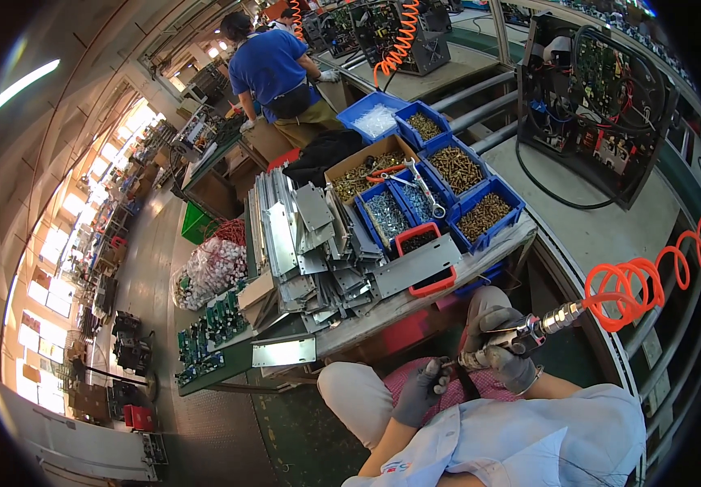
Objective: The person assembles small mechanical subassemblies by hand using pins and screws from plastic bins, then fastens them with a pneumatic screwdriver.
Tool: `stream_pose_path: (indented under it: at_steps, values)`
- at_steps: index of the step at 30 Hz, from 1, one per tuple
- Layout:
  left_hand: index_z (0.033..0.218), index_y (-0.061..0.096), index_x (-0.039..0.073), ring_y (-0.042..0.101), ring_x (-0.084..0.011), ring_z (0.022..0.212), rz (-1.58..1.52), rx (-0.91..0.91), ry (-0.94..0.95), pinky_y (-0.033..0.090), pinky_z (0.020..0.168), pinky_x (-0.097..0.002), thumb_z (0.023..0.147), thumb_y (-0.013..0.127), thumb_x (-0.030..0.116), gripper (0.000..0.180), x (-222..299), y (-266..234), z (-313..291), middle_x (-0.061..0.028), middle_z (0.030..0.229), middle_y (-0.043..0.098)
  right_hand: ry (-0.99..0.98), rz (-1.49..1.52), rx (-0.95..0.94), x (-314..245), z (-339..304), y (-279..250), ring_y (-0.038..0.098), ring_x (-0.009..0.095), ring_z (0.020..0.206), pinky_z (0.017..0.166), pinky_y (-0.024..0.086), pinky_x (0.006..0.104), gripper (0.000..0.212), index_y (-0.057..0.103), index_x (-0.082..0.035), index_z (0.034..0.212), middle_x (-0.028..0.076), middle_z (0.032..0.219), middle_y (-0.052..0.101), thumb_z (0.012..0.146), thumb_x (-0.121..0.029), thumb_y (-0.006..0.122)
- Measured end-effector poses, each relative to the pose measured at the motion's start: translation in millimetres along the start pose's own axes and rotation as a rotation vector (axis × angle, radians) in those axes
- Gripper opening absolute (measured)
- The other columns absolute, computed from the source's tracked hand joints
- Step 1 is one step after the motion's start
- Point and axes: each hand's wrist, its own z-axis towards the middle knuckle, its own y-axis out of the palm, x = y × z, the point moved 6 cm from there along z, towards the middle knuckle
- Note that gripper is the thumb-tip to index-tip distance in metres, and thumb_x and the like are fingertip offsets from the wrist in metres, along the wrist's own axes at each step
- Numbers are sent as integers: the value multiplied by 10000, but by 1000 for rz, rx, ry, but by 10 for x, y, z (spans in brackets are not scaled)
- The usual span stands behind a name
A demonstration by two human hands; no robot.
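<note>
My right hand (514, 370), in a grey glove, is wrapped round an air screwdriver (521, 334) over my lap. A metal coupling (563, 316) joins the tool to an orange coiled air hose (628, 294). Close to the tool's front end, my left hand (420, 394) has its gloved fingers curled together. Whatever they pinch is too small to make out. Above my hands, a flat metal plate (417, 268) lies across a red-handled basket (440, 284) at the bench edge.
Stacked sheet-metal brackets (285, 235) crowd the bench beside blue bins (484, 219) of screws and a wrench (423, 188). Green circuit boards (212, 329) lie at left. An open machine chassis (594, 105) stands on the right-hand line. Someone in a blue shirt (269, 69) works farther off.
</note>
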Motion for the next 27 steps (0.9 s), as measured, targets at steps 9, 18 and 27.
stream_pose_path:
  at_steps: [9, 18, 27]
  values:
    - [1123, 487, 2, 487, -91, 690, -284, -126, -29, 421, 501, -157, 941, 510, 250, 309, 25, 198, 18, -64, 910, 523, -105, -27, -3, -136, 23, -2, 631, 228, 761, 556, 517, 328, 355, 520, -8, 1099, 188, 1038, 568, 767, -5, 647]
    - [1004, 527, 48, 457, -62, 583, -139, -99, -34, 365, 420, -144, 914, 564, 298, 268, 160, 350, 123, -29, 783, 531, -73, 61, 15, -104, 121, -130, 577, 221, 653, 508, 477, 328, 459, 473, -55, 1135, 164, 961, 565, 711, -21, 648]
    - [1082, 642, 37, 455, -33, 497, 886, 106, 430, 338, 426, -185, 892, 513, 160, 261, 1436, 1106, 542, 29, 598, 497, -239, -87, 139, -216, 1004, -166, 549, 175, 620, 504, 471, 332, 392, 515, -29, 1137, 117, 932, 591, 812, -207, 643]
